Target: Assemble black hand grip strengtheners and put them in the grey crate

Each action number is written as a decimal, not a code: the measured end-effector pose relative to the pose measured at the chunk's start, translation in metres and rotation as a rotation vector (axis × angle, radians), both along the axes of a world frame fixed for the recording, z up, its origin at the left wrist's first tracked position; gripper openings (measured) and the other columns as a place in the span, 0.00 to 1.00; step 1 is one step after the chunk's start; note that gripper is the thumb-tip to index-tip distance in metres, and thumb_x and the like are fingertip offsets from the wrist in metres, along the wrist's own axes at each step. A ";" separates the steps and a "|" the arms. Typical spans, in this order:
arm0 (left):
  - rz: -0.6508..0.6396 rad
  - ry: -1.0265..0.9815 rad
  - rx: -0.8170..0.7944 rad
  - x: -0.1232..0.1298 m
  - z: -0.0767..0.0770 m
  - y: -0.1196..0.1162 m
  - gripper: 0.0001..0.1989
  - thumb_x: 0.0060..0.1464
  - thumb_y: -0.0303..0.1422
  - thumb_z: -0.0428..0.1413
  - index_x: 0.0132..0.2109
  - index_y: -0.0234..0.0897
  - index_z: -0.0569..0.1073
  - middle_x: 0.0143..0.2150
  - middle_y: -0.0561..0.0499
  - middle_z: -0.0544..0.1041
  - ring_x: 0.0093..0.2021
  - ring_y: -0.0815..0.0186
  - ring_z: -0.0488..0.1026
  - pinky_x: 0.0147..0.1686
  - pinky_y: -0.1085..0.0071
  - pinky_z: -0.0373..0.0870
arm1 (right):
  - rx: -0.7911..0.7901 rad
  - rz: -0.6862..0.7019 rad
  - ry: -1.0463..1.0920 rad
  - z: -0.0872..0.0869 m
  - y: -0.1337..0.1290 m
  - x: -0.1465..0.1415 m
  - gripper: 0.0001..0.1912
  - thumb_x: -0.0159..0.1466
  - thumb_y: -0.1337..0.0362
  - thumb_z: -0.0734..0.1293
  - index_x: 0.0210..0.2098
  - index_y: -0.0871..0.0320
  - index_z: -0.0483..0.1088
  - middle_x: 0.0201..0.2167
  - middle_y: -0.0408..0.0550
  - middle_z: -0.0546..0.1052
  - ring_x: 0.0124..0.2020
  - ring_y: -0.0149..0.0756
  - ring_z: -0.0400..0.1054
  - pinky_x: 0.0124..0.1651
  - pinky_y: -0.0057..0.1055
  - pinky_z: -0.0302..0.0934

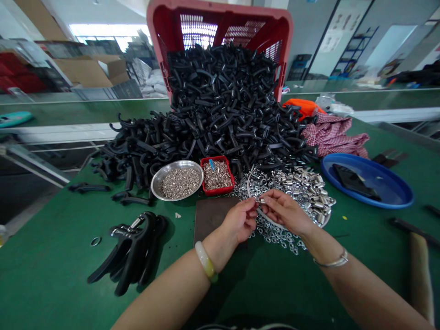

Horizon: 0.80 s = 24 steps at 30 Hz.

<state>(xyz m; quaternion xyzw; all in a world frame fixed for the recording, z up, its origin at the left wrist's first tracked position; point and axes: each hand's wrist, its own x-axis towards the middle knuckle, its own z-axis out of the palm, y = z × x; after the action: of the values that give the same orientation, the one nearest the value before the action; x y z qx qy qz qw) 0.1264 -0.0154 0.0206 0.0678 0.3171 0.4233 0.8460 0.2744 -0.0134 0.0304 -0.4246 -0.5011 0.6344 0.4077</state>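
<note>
My left hand (239,221) and my right hand (283,211) meet at the fingertips over the metal parts, both pinching a small silver metal piece (261,200). Directly under my right hand lies a loose spread of silver rings (275,236), and a mound of silver ferrule-like cylinders (302,192) sits just beyond it. A dark flat board (213,217) lies beneath my left hand's side. A steel bowl of tiny metal parts (177,180) and a small red tray of metal pieces (218,175) stand just beyond my hands.
A huge heap of black plastic handles (220,105) spills from a tipped red crate (220,23) onto the green table (51,256). Assembled black grips (132,252) lie at left. A blue tray (366,181) and checked cloth (332,135) lie at right.
</note>
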 end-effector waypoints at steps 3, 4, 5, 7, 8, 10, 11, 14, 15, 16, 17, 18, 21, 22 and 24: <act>0.004 0.001 -0.007 0.001 -0.001 -0.002 0.03 0.52 0.26 0.53 0.31 0.31 0.66 0.26 0.55 0.65 0.16 0.83 0.56 0.09 0.89 0.43 | -0.023 -0.026 -0.002 -0.002 -0.001 -0.001 0.14 0.56 0.54 0.66 0.33 0.57 0.63 0.18 0.37 0.67 0.13 0.18 0.51 0.13 0.18 0.37; 0.006 -0.006 -0.012 0.001 -0.001 -0.003 0.03 0.52 0.25 0.53 0.31 0.31 0.66 0.26 0.55 0.64 0.16 0.83 0.56 0.09 0.89 0.43 | -0.037 -0.036 0.008 -0.003 -0.001 0.000 0.14 0.56 0.54 0.66 0.33 0.57 0.63 0.18 0.37 0.67 0.13 0.18 0.51 0.12 0.18 0.36; 0.008 -0.018 -0.020 0.002 -0.001 -0.004 0.03 0.51 0.25 0.53 0.31 0.30 0.66 0.26 0.55 0.64 0.16 0.83 0.55 0.09 0.89 0.43 | -0.058 -0.037 0.022 -0.004 -0.001 0.000 0.14 0.56 0.54 0.66 0.33 0.57 0.63 0.19 0.37 0.67 0.13 0.18 0.51 0.12 0.18 0.36; 0.016 -0.054 -0.042 0.004 -0.001 -0.007 0.03 0.52 0.24 0.53 0.31 0.30 0.66 0.26 0.55 0.64 0.16 0.83 0.55 0.09 0.89 0.43 | -0.103 -0.033 0.052 -0.005 0.000 0.001 0.14 0.55 0.54 0.66 0.33 0.57 0.63 0.19 0.37 0.67 0.12 0.18 0.51 0.12 0.17 0.36; 0.022 -0.070 -0.049 0.005 -0.002 -0.008 0.03 0.52 0.24 0.53 0.31 0.30 0.66 0.26 0.55 0.64 0.16 0.83 0.55 0.09 0.89 0.43 | -0.118 -0.034 0.057 -0.005 0.000 0.001 0.15 0.55 0.53 0.67 0.32 0.57 0.63 0.19 0.38 0.68 0.12 0.18 0.51 0.12 0.17 0.37; 0.042 -0.087 -0.056 0.006 -0.003 -0.009 0.03 0.52 0.24 0.53 0.31 0.30 0.66 0.26 0.55 0.64 0.16 0.83 0.55 0.09 0.89 0.44 | -0.110 -0.055 0.016 -0.005 0.002 0.003 0.15 0.55 0.53 0.67 0.32 0.58 0.63 0.19 0.38 0.68 0.12 0.19 0.53 0.11 0.17 0.40; 0.056 -0.091 -0.053 0.006 -0.003 -0.010 0.03 0.52 0.24 0.53 0.31 0.29 0.66 0.26 0.55 0.64 0.15 0.83 0.55 0.09 0.89 0.44 | -0.094 -0.079 -0.020 -0.004 0.003 0.004 0.16 0.54 0.52 0.67 0.32 0.58 0.63 0.19 0.38 0.68 0.13 0.19 0.54 0.12 0.17 0.42; 0.067 -0.119 -0.024 0.006 -0.001 -0.012 0.03 0.51 0.25 0.54 0.32 0.30 0.66 0.28 0.54 0.66 0.16 0.83 0.56 0.09 0.89 0.44 | -0.085 -0.143 -0.074 -0.002 0.006 0.007 0.16 0.53 0.52 0.68 0.30 0.58 0.63 0.19 0.39 0.69 0.13 0.21 0.57 0.12 0.18 0.46; 0.062 -0.126 -0.015 0.005 0.000 -0.012 0.04 0.50 0.25 0.55 0.32 0.30 0.66 0.29 0.54 0.67 0.16 0.83 0.56 0.09 0.89 0.44 | -0.097 -0.147 -0.062 -0.001 0.006 0.007 0.17 0.53 0.52 0.68 0.29 0.58 0.63 0.19 0.39 0.69 0.13 0.21 0.57 0.12 0.18 0.46; 0.062 -0.126 -0.007 0.005 0.002 -0.013 0.05 0.49 0.25 0.56 0.32 0.31 0.66 0.30 0.54 0.68 0.17 0.83 0.57 0.09 0.89 0.45 | -0.104 -0.146 -0.038 0.000 0.005 0.008 0.17 0.52 0.52 0.68 0.29 0.58 0.63 0.19 0.39 0.69 0.13 0.21 0.57 0.11 0.18 0.45; 0.062 -0.118 -0.002 0.005 0.004 -0.013 0.06 0.47 0.25 0.58 0.32 0.32 0.66 0.30 0.54 0.68 0.17 0.83 0.57 0.09 0.89 0.44 | -0.095 -0.144 -0.009 0.001 0.003 0.007 0.17 0.53 0.52 0.68 0.30 0.57 0.63 0.19 0.39 0.69 0.13 0.21 0.57 0.11 0.18 0.44; 0.066 -0.106 -0.002 0.005 0.005 -0.013 0.07 0.46 0.26 0.58 0.32 0.32 0.66 0.29 0.55 0.68 0.17 0.83 0.57 0.09 0.89 0.44 | -0.069 -0.144 0.015 0.002 0.001 0.006 0.16 0.53 0.51 0.68 0.32 0.57 0.63 0.19 0.39 0.68 0.13 0.21 0.56 0.11 0.18 0.44; 0.064 -0.103 0.009 0.006 0.006 -0.013 0.09 0.45 0.26 0.59 0.31 0.33 0.65 0.26 0.57 0.64 0.17 0.82 0.56 0.09 0.89 0.43 | 0.024 -0.138 0.011 0.004 -0.005 0.000 0.16 0.55 0.51 0.66 0.34 0.56 0.64 0.20 0.38 0.68 0.14 0.21 0.56 0.12 0.19 0.44; 0.056 -0.114 0.013 0.006 0.005 -0.014 0.09 0.45 0.26 0.59 0.31 0.33 0.65 0.25 0.57 0.63 0.17 0.82 0.56 0.10 0.89 0.43 | 0.033 -0.134 -0.013 0.004 -0.006 -0.002 0.16 0.56 0.50 0.65 0.34 0.56 0.64 0.20 0.38 0.68 0.14 0.21 0.57 0.13 0.19 0.45; 0.043 -0.128 0.015 0.006 0.004 -0.015 0.08 0.45 0.26 0.59 0.31 0.33 0.65 0.25 0.57 0.62 0.17 0.82 0.55 0.10 0.89 0.43 | 0.025 -0.143 -0.056 0.002 -0.007 -0.006 0.17 0.55 0.50 0.65 0.33 0.57 0.64 0.19 0.39 0.68 0.14 0.21 0.56 0.13 0.19 0.45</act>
<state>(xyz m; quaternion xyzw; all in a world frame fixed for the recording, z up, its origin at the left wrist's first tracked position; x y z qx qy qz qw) 0.1320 -0.0300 0.0243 0.0401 0.2605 0.4471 0.8548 0.2688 -0.0203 0.0327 -0.4715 -0.4886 0.5854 0.4431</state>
